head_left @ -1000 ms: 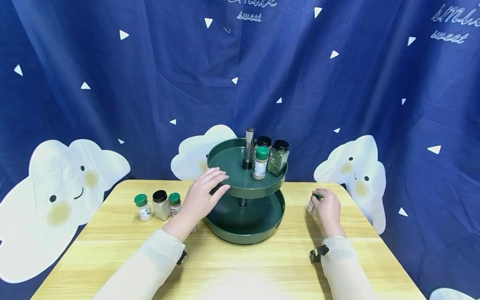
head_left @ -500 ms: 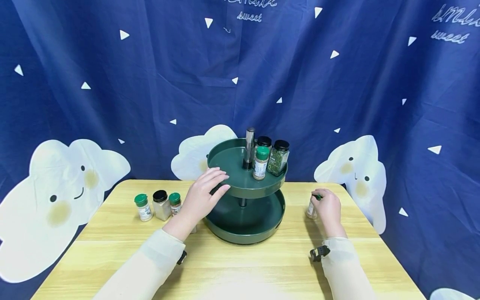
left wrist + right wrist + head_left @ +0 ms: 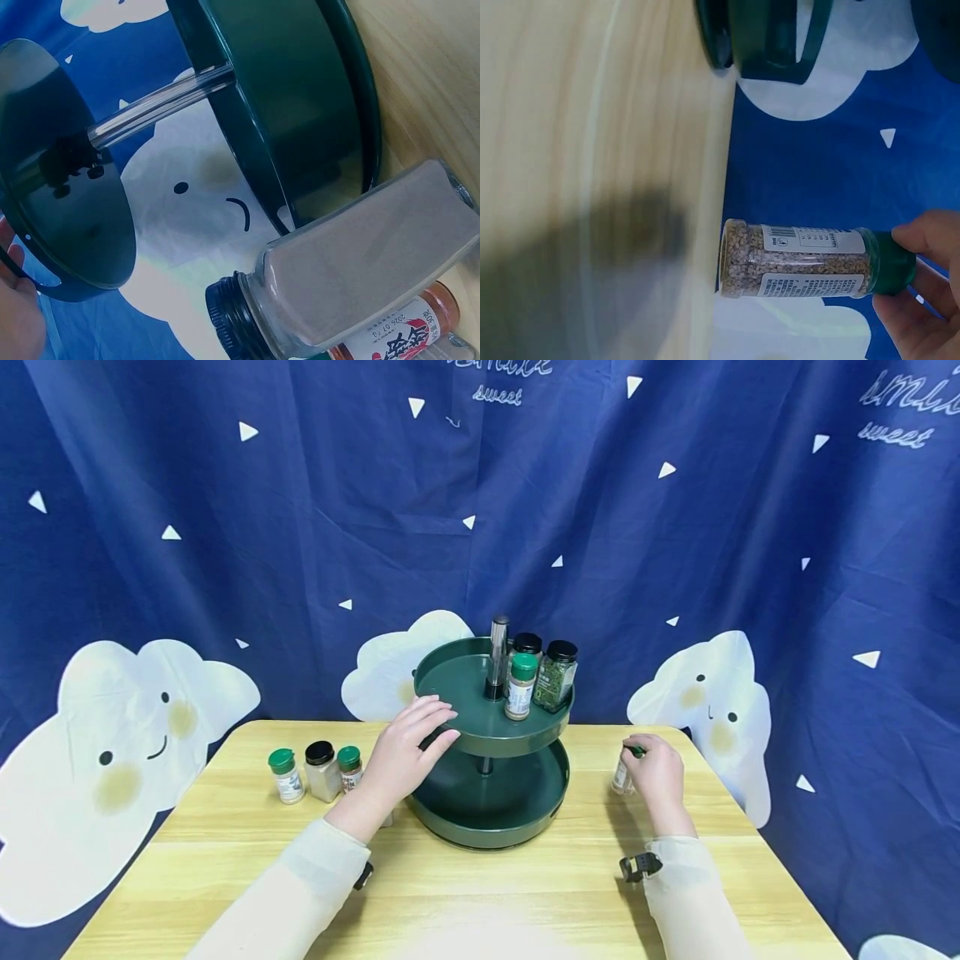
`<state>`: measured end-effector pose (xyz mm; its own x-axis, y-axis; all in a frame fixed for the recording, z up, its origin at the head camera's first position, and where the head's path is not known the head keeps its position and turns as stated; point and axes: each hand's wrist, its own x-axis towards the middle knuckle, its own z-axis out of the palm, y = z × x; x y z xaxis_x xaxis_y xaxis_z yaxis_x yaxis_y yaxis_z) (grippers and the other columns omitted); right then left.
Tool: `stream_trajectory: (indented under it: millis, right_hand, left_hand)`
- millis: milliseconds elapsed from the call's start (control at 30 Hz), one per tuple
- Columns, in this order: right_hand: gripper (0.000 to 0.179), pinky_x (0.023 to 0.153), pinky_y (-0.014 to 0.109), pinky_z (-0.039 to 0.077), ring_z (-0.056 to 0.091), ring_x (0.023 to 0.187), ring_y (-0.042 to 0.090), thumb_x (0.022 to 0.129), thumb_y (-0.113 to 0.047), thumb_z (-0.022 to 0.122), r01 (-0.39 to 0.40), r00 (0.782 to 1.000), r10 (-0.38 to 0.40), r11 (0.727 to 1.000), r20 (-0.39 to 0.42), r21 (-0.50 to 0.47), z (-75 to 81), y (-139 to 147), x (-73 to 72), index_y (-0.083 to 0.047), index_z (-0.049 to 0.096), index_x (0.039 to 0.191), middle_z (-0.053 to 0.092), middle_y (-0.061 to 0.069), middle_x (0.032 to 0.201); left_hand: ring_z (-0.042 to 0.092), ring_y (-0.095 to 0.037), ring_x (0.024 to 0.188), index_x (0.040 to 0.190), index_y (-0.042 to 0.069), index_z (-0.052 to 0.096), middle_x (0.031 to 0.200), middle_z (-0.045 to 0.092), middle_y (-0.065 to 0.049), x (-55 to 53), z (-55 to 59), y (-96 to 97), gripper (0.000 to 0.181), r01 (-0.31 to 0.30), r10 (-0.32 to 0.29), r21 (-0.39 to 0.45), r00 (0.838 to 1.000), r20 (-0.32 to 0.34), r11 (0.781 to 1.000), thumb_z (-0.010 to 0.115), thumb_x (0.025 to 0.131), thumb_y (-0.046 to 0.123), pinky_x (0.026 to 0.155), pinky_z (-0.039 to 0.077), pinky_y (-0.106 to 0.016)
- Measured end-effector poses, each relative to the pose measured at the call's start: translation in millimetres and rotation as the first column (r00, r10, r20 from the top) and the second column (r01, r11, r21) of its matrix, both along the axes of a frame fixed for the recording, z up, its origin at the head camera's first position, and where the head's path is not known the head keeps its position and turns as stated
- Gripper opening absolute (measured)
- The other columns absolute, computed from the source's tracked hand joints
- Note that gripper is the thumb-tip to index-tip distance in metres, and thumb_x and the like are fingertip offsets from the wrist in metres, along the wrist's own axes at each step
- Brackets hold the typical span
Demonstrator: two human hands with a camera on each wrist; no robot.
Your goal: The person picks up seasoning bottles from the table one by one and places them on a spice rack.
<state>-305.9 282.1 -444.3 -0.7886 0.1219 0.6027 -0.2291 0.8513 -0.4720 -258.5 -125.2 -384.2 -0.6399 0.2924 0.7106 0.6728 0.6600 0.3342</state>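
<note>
My right hand [image 3: 656, 777] pinches the green cap of a clear spice jar [image 3: 802, 259] between thumb and fingers. Pale grains fill the jar, and its base is right at the tabletop, right of the rack. At the left side of a dark green two-tier round rack [image 3: 517, 745], my left hand [image 3: 397, 756] grips the upper tray's rim, thumb and fingers on either side of it. Standing on that upper tray are a green-capped jar [image 3: 521, 689], a jar of green herbs [image 3: 556, 681] and another black-capped jar [image 3: 527, 643] partly hidden behind.
Left of the rack stand a green-capped jar [image 3: 287, 777], a black-capped jar [image 3: 324, 774] and a red-labelled jar [image 3: 350, 767]. A large black-capped jar of pale powder [image 3: 367, 262] is mostly hidden under my left forearm in the head view. A blue curtain [image 3: 480, 527] hangs behind the wooden table [image 3: 480, 893].
</note>
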Motion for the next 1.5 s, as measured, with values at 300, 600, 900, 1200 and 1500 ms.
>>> stream_trajectory:
  millis: [300,600,900,1200,1500]
  right_hand:
    - [0.017,0.089,0.056,0.051,0.066,0.102,0.043,0.082,-0.003,0.070,0.018,1.000,-0.018,1.000,0.025,-0.020,9.8,-4,6.5,-0.001,0.078,0.097,0.073,0.019,0.106]
    - [0.018,0.087,0.055,0.052,0.067,0.101,0.041,0.080,-0.004,0.070,0.015,1.000,-0.015,0.999,-0.011,-0.033,21.7,-9,14.2,-0.001,0.079,0.096,0.073,0.018,0.105]
    - [0.017,0.090,0.055,0.051,0.067,0.102,0.040,0.081,-0.003,0.071,0.004,1.000,-0.005,0.999,-0.029,-0.042,31.9,-14,20.3,-0.002,0.079,0.096,0.073,0.018,0.108]
    - [0.015,0.088,0.055,0.052,0.067,0.102,0.039,0.081,-0.003,0.071,-0.010,0.996,0.006,0.999,-0.089,-0.042,43.5,-20,26.0,-0.002,0.079,0.094,0.074,0.016,0.107]
    - [0.013,0.085,0.053,0.053,0.069,0.097,0.039,0.082,-0.001,0.072,-0.031,0.986,0.026,0.999,-0.162,-0.029,58.4,-27,32.1,0.000,0.079,0.092,0.074,0.016,0.103]
  left_hand:
    - [0.051,-0.024,0.134,0.124,0.012,0.071,0.131,0.066,-0.005,1.2,0.5,0.1,0.034,-0.003,0.003,-0.005,1.000,0.002,1.000,0.070,0.096,0.030,0.117,0.034,-0.045]
    - [0.051,-0.023,0.134,0.124,0.012,0.071,0.131,0.066,-0.004,0.6,0.1,-0.1,0.033,-0.005,0.005,-0.010,1.000,-0.007,1.000,0.070,0.096,0.029,0.117,0.034,-0.044]
    - [0.051,-0.023,0.134,0.123,0.011,0.071,0.131,0.066,-0.005,-0.6,-0.9,-0.1,0.034,0.002,-0.002,-0.001,1.000,-0.016,1.000,0.070,0.095,0.030,0.118,0.033,-0.044]
    - [0.051,-0.023,0.134,0.123,0.011,0.071,0.130,0.066,-0.005,-0.6,-0.7,-0.1,0.033,0.001,-0.001,-0.001,1.000,-0.019,1.000,0.071,0.095,0.028,0.118,0.033,-0.044]
    - [0.050,-0.023,0.135,0.124,0.012,0.071,0.131,0.066,-0.004,-0.1,0.1,0.0,0.034,-0.008,0.008,-0.010,1.000,-0.013,1.000,0.070,0.095,0.030,0.118,0.033,-0.042]
